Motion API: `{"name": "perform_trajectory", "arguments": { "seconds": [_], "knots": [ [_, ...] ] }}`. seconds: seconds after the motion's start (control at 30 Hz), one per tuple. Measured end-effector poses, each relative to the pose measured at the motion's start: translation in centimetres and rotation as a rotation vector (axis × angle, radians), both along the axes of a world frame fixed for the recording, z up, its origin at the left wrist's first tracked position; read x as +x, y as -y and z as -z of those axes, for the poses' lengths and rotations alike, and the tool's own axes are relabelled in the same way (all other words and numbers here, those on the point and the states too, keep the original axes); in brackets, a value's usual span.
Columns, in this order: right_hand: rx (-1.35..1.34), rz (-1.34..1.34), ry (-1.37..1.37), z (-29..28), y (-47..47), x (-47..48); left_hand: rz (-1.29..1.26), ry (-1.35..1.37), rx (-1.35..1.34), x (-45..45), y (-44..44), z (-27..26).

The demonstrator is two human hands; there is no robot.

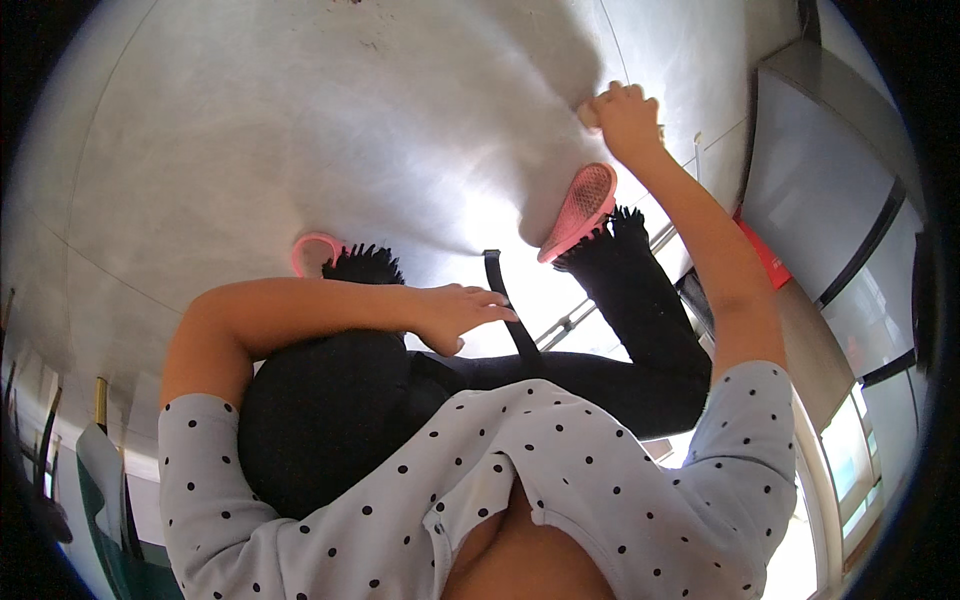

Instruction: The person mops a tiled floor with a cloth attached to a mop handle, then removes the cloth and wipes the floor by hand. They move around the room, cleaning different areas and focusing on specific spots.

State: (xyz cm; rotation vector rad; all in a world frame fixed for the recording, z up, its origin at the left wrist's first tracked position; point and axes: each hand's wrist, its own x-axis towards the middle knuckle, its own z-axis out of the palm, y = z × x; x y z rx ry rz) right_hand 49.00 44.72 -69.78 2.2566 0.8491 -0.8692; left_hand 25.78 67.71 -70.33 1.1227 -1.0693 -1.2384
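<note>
My left hand [465,315] reaches across over my lap with its fingers loosely spread. Its fingertips overlap a narrow black strap [495,277] that hangs in front of my black trousers [322,420]; whether they touch it is unclear. Stretched far forward and to the right, my right hand [630,124] is low over the pale floor [300,135], with its fingers curled. A small tan bit shows at each side of that hand, and I cannot tell whether it is holding something. Just below it is a pink perforated slipper [589,199] on my right foot.
The other pink slipper [317,253] shows beyond my left knee. Glossy pale panels [817,172] with dark edging stand at the right, beside a red item [763,251] and a thin upright rod [698,157]. A green and white sheet-like thing [105,495] is at lower left.
</note>
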Motion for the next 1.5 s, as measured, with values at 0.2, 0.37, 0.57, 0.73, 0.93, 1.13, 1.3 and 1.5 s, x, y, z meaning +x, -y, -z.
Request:
{"name": "perform_trajectory", "arguments": {
  "seconds": [0.2,0.37,0.57,0.73,0.93,1.13,1.3,1.5],
  "knots": [
    [-0.452,0.219,-0.441,-1.1,-5.3,-7.8,0.233,-0.048,-0.161,1.0,1.6,-1.5],
    [0.468,0.479,0.114,-1.2,-0.9,-9.9,0.361,-0.371,0.028,0.4,-0.4,2.0],
    [0.785,1.706,0.490,7.1,1.5,-29.2,0.027,-0.234,0.139,-1.4,-3.1,3.7],
    [0.317,1.946,0.638,9.5,-8.8,-25.8,0.193,-0.368,-0.008,-0.4,-0.8,2.1],
    [1.030,1.142,0.484,8.1,-18.0,-11.2,0.045,-0.021,0.037,-1.1,0.6,0.7],
    [1.214,0.402,0.138,4.3,-16.8,-6.4,0.245,0.343,-0.119,0.8,4.7,-2.3],
    [0.953,-0.197,-0.480,5.2,-8.5,-21.9,0.399,0.053,0.017,-3.0,7.8,-2.7],
    [1.218,-0.004,-0.323,12.6,-12.3,-13.6,0.511,-0.172,0.121,-1.3,4.2,-2.8]
  ]
}}
